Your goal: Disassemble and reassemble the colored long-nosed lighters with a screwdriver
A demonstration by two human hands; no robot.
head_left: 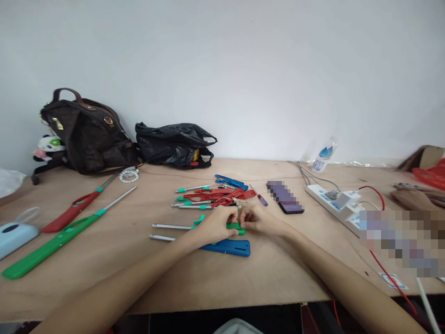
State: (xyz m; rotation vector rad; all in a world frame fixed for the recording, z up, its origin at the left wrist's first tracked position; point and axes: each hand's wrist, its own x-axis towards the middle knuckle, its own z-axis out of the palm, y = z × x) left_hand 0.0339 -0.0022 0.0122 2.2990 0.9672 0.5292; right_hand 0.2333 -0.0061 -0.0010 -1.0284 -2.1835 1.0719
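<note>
My left hand (224,222) is closed around the green handle (236,227) of a long-necked gas lighter that lies level. Its metal tube (170,226) and teal trigger point left. At the handle's end, my right hand (255,219) has its thumb and fingertips pinched together; whatever sits between them is too small to make out. Just in front, a blue lighter (231,247) lies on the table, partly covered by my left forearm. Behind my hands are red handle shells (215,192), metal tubes with teal parts (191,189), thin wires and blue shell pieces (231,181).
A screwdriver (261,199) and a phone (287,198) lie right of the parts. Further right is a power strip (320,197) with plugs and cables. Assembled red (73,211) and green (52,246) lighters lie left. A backpack (90,134) and black plastic bag (170,144) stand by the wall.
</note>
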